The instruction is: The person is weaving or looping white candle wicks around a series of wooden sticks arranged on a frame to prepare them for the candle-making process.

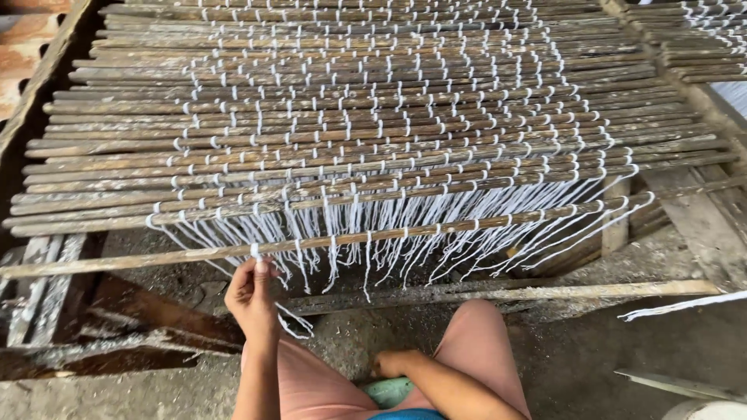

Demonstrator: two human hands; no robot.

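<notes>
The fingers of the left hand [250,294] are pinched narrow around a thin white string [256,250], gripping it right at the lowest loose brown bamboo stick [311,243], which runs from about 9 o'clock to 3 o'clock across the view. A tail of the same white string [296,323] hangs below that hand at 4 o'clock from it. The right hand [389,362] sits low, at 4 o'clock from the left hand and well apart from it, resting between the knees by a pale green rounded seat [389,390]; whether its fingers are curled on anything cannot be told, since they are turned away.

Above the held stick, at 12 o'clock, lies the wide mat of brown bamboo sticks tied with rows of white string knots [373,117]. From its lower edge a fringe of loose white string ends [436,225] falls across the held stick. The mat rests on a rough wooden frame [513,292], whose front rail passes at 3 o'clock from the left hand. The person's pink shorts [482,342] show at 6 o'clock, over a grey concrete floor [576,365]
</notes>
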